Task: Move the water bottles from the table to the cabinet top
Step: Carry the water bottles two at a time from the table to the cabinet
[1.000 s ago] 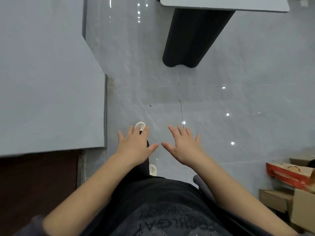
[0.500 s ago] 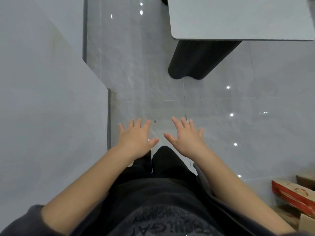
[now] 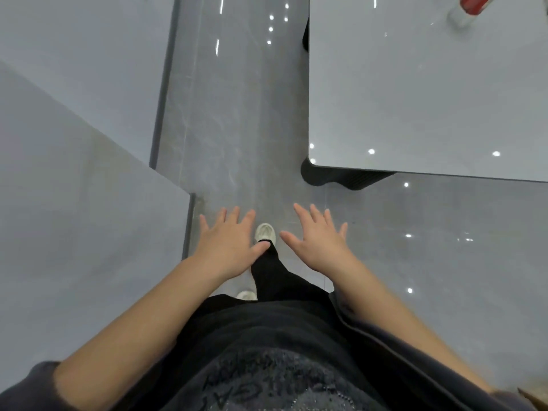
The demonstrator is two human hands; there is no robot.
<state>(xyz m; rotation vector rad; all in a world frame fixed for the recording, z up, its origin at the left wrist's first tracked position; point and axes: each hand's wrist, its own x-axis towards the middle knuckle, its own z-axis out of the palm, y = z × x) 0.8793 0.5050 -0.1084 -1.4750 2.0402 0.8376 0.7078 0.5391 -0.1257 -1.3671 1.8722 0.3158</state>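
While the person is standing on glossy floor tiles, left hand and right hand are hovering apart, fingers spread, holding nothing, farther off a clear water bottle with a red label is resting on the table, far right, cropped.

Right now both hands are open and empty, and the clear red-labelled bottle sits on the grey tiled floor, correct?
No: the head view shows the clear red-labelled bottle on the glossy grey table, not the floor. The left hand and right hand are indeed open and empty.
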